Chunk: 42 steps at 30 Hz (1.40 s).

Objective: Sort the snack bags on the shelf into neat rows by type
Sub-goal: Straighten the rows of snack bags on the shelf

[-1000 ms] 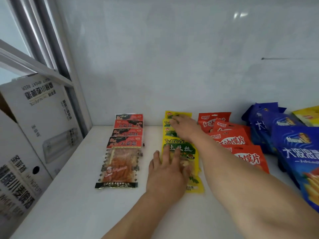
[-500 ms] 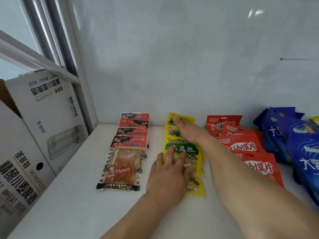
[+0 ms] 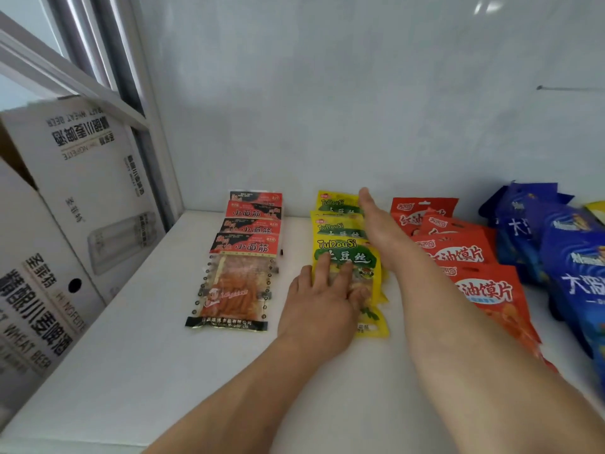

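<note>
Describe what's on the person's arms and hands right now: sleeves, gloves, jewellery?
Both are bare. The left hand and right hand wear no gloves or visible rings, and neither wrist shows a watch or band. No sleeve covers either forearm up to the frame edge.

Yellow-green bags, red-black packets, orange-red bags, apparently blue bags, white shelf.

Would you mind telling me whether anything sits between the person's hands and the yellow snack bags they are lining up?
Nothing visible does. The left hand already lies flat on the front yellow bag, and the right hand reaches along the right edge of the yellow row to the rear yellow bag. The neighbouring red rows lie apart.
</note>
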Available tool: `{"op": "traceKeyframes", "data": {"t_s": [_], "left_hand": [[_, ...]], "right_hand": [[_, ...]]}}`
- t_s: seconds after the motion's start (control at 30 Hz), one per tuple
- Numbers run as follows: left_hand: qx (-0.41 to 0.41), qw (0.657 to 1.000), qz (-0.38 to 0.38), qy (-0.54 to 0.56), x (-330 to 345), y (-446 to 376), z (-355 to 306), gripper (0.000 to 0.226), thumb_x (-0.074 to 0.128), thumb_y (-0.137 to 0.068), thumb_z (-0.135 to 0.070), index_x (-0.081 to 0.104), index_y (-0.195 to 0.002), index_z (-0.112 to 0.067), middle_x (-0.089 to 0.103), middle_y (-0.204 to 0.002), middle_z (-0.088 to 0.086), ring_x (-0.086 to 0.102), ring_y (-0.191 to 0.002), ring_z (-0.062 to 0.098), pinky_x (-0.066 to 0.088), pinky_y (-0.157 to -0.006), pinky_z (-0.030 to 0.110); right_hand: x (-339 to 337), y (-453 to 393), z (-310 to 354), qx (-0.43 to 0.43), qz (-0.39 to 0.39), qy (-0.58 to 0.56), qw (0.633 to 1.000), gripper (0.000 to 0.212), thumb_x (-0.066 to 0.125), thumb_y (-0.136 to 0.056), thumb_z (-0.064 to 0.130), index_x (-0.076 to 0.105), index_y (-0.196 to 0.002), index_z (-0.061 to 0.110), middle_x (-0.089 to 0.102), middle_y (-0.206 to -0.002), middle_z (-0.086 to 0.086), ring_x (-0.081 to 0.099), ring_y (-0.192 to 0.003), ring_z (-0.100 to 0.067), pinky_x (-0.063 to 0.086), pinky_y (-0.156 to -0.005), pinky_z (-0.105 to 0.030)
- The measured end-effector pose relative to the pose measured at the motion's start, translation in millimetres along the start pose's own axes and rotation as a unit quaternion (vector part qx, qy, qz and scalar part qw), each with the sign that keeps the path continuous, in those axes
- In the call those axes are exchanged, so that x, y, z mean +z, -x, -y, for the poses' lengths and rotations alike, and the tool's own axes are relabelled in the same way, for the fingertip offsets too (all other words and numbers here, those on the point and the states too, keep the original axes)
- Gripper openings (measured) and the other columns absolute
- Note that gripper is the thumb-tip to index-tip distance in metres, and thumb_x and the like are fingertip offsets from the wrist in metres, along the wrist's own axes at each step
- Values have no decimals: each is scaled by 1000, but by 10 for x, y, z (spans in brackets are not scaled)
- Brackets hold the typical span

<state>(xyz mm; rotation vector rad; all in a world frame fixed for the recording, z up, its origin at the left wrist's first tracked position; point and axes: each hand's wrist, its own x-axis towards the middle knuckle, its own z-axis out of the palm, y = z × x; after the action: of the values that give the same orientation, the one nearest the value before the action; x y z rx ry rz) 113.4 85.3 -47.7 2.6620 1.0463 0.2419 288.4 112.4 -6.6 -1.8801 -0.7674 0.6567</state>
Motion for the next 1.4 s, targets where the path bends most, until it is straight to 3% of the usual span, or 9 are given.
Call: {"op": "traceKeyframes", "data": {"t_s": [0.13, 0.27, 0.33, 0.47, 0.53, 0.7, 0.83, 1.07, 1.4], "left_hand": [[-1, 999, -33, 40, -24, 33, 14, 57, 23, -104, -52, 15, -157, -32, 3, -167, 0, 12, -149, 28, 13, -120, 40], [-3, 998, -38, 57, -19, 22, 16, 59, 22, -105, -50, 13, -158, -28, 3, -166, 0, 13, -148, 27, 14, -120, 40], [-4, 998, -38, 58, -19, 14, -6, 60, 22, -105, -49, 12, -159, -24, 3, -166, 3, 14, -148, 29, 15, -120, 42], [5, 998, -41, 43, 4, -8, -16, 60, 23, -105, -46, 14, -158, -20, 5, -166, 6, 18, -146, 32, 18, -119, 43], [10, 998, -42, 40, 4, -13, 0, 60, 23, -105, -47, 15, -158, -20, 7, -166, 6, 18, -145, 33, 19, -119, 45], [-1, 997, -75, -2, -47, 21, -49, 63, 26, -102, -54, 24, -156, -20, 14, -165, 8, 10, -150, 38, 13, -120, 50], [72, 975, -209, 24, -112, 44, -256, 62, 39, -89, -45, 59, -132, -6, 54, -141, 21, 47, -132, 46, 40, -105, 55], [38, 950, -34, 307, 22, -56, -997, 68, 54, -99, -36, 25, -154, -8, 26, -157, 10, 21, -147, 23, 14, -115, 26], [-70, 935, -71, 341, 363, -331, -1544, 76, 64, -90, -29, 27, -152, -7, 41, -146, 13, 37, -137, 29, 31, -115, 39]], "right_hand": [[5, 229, -109, 31, -55, -120, 991, 69, 34, -73, 91, 72, -87, 36, 73, -109, 1, 70, -100, -20, 54, -93, -41], [-81, 690, 54, 1, -25, -171, 985, 35, 27, -103, 56, 52, -95, 34, 64, -73, 12, 61, -63, 1, 53, -52, -14], [-70, 778, 64, 0, -14, -237, 971, 42, 25, -105, 51, 52, -84, 26, 64, -56, 15, 62, -50, 2, 53, -63, -23], [10, 636, -107, -5, -23, -256, 966, 50, 36, -97, 64, 59, -118, 25, 72, -108, 3, 71, -101, -19, 52, -96, -46], [26, 655, -97, -8, -32, -245, 969, 42, 38, -99, 59, 62, -111, 27, 74, -102, 1, 71, -97, -21, 55, -93, -45], [-30, 797, -120, -65, -43, 30, 997, 50, 43, -100, 52, 58, -133, 18, 62, -134, -2, 56, -124, -20, 41, -107, -36], [-322, 1023, -113, -121, -74, 122, 982, 35, 48, -103, 34, 62, -128, 15, 64, -128, -1, 57, -116, -14, 36, -87, -22], [-1089, 1300, -533, -115, -251, 84, 957, 37, 54, -99, 40, 61, -130, 21, 62, -123, 8, 59, -115, -10, 45, -100, -29], [-1397, 1118, -940, -20, -169, 65, 983, 73, 58, -94, 44, 25, -154, 18, 44, -151, -5, 44, -136, -26, 35, -110, -38]]}}
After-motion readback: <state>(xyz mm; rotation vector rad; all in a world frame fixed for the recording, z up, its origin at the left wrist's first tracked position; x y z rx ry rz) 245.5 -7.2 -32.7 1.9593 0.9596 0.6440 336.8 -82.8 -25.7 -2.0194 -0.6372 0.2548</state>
